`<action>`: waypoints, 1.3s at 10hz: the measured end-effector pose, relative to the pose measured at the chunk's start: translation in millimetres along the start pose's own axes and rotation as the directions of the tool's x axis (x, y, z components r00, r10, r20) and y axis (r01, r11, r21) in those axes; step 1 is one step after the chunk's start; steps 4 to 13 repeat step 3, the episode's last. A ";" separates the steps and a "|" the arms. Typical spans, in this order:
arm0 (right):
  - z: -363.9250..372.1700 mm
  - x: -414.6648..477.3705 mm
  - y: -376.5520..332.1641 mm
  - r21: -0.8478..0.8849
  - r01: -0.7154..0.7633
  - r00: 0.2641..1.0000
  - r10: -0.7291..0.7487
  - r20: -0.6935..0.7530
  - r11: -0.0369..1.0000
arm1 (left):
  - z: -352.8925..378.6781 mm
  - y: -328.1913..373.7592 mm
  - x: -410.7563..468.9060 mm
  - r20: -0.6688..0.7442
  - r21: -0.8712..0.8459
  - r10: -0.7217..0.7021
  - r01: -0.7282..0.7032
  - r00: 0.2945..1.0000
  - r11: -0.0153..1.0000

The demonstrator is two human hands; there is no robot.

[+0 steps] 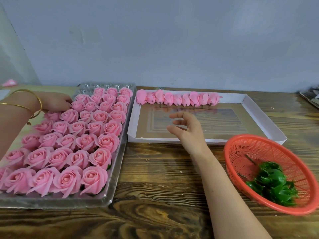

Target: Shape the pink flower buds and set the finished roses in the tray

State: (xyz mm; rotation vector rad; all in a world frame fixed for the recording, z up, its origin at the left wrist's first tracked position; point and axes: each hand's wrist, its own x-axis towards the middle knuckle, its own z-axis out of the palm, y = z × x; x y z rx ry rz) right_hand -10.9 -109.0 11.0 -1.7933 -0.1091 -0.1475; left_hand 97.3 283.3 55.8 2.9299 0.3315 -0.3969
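Tray (116, 169) nearly full w/ roses (94, 178), approx 9 buds (177, 100) left in box (262, 118); right hand (188, 130) loose & empty, left hand (51, 102) at roses, grip unclear

Pink roses (69, 144); orange-red basket (241, 149); green leaves (272, 183); wood-grain table (155, 169).

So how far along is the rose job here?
Mostly done: the clear tray is nearly full of finished roses, with a few far cells empty. Left hand touches one in the far rows; right hand, empty, hovers over the white box. A row of unshaped buds remains.
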 end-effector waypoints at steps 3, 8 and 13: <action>-6.4 0.2 -10.7 0.128 0.051 0.996 -0.041 -0.080 0.991 | -28.2 -5.6 -8.9 -0.005 -0.231 -0.111 0.107 0.994 0.967; -6.4 0.2 -10.7 0.128 0.051 0.996 -0.041 -0.080 0.991 | -28.2 -5.6 -8.9 -0.005 -0.231 -0.111 0.107 0.994 0.967; -6.4 0.2 -10.7 0.128 0.051 0.996 -0.041 -0.080 0.991 | -28.2 -5.6 -8.9 -0.005 -0.231 -0.111 0.107 0.994 0.967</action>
